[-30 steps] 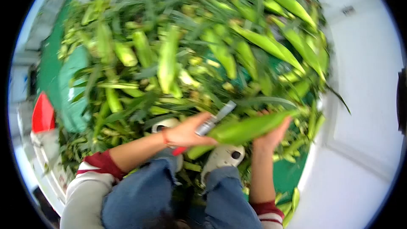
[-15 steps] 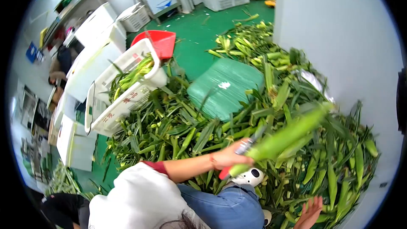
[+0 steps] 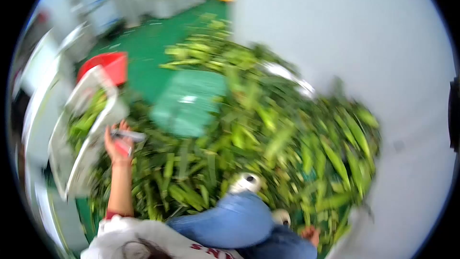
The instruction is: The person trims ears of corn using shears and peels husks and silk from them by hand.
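Note:
My left hand [image 3: 117, 145] is raised beside a white plastic crate [image 3: 79, 175], gripping a red-handled tool [image 3: 123, 147] with a grey part that looks like metal. Blur hides the tool's exact kind. Corn ears in green husks [image 3: 88, 120] lie inside the tilted crate. At the bottom, past my knee, my right hand [image 3: 310, 235] is low over the pile of corn husks and leaves [image 3: 282, 144]. Its fingers are small and smeared, and nothing in it can be made out.
A green wrapped bundle [image 3: 191, 98] sits amid the husks, with a red dustpan [image 3: 112, 67] behind the crate. A pale wall [image 3: 345, 33] borders the right side. White boxes [image 3: 40, 96] line the left. Husks surround my shoes [image 3: 247, 182].
My left hand has swung left to the crate; the green corn ear it held is out of it, while the tool stays. My right hand, spread before, is drawn in. The view has shifted.

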